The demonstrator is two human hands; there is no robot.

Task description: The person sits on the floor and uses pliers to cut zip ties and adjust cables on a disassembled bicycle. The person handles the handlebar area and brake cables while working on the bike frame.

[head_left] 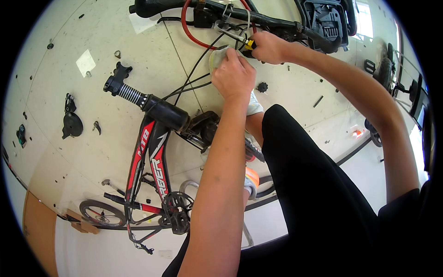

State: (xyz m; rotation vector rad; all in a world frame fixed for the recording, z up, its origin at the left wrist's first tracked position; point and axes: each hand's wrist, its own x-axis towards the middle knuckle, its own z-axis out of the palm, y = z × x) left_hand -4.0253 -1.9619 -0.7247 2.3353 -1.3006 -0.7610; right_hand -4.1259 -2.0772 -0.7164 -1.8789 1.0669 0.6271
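At the top of the head view lies a black handlebar [272, 19] with red and black cables around it. My right hand [271, 47] is closed around a hand tool with a yellow-and-black handle [249, 44]. Its pale metal end points left toward the handlebar's cables; its exact kind is unclear. Just left of it, my left hand [234, 76] is closed beside the black cables [200, 64], over my light shoe. Whatever its fingers grip is hidden. Those cables run toward a black, red and white bicycle frame [154, 157] with its stem [118, 76] attached.
A dark tool case [325, 23] lies open at the upper right. Across the tiled floor are a derailleur [72, 122], a black round knob [262, 87] and other small parts. A wheel [102, 213] is at the lower left; another bicycle [385, 71] is at the right.
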